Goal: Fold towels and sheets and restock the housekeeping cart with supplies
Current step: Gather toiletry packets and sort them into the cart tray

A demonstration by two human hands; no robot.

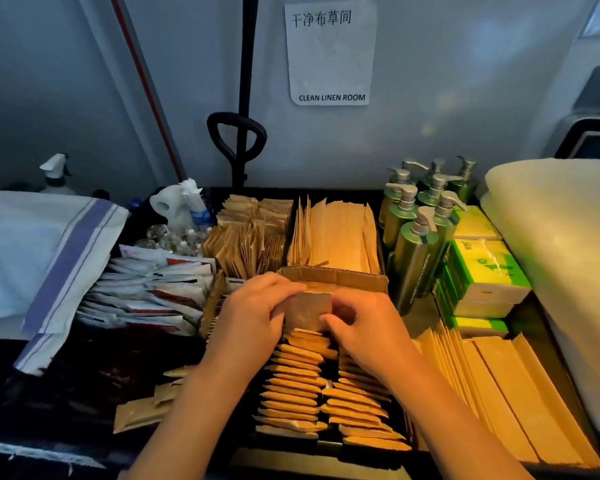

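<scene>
A brown paper packet stands upright at the far end of two rows of like packets in the cart's middle tray. My left hand holds the packet's left edge with curled fingers over its top. My right hand pinches its right side, thumb at the lower corner. A cardboard divider stands just behind the packet. Both forearms reach in from the bottom of the frame.
Long paper sleeves and small brown sachets fill the back trays. Green pump bottles and tissue packs stand right, more sleeves in front. A folded white towel lies far right, striped linen and white sachets left.
</scene>
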